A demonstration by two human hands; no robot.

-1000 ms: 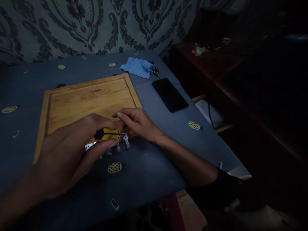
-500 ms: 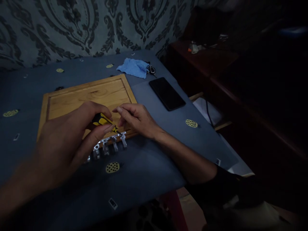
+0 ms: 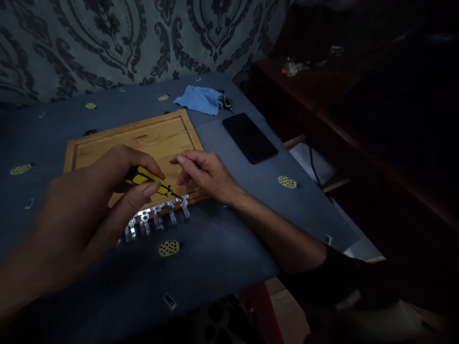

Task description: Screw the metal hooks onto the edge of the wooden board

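Observation:
My left hand (image 3: 103,200) is closed around the yellow and black handle of a screwdriver (image 3: 152,179). The shaft slants down to the right, its tip at the right end of a shiny metal hook rail (image 3: 158,212). Several curved hooks hang from this rail along the near edge of a wooden board (image 3: 161,138) with a raised frame. My right hand (image 3: 206,174) rests over the board's right side, beside the screwdriver, with thumb and forefinger together and the other fingers curled. Whatever might be between them is too small to make out.
A black phone (image 3: 250,138) lies right of the board. Behind it are a blue cloth (image 3: 199,99) and keys (image 3: 227,102). The table (image 3: 229,239) has a dark blue cover printed with pineapples. A dark red cabinet (image 3: 322,119) with an open drawer stands at the right.
My left hand has moved slightly left and tilted the screwdriver flatter, showing more of its handle and more hooks. My right hand has barely shifted.

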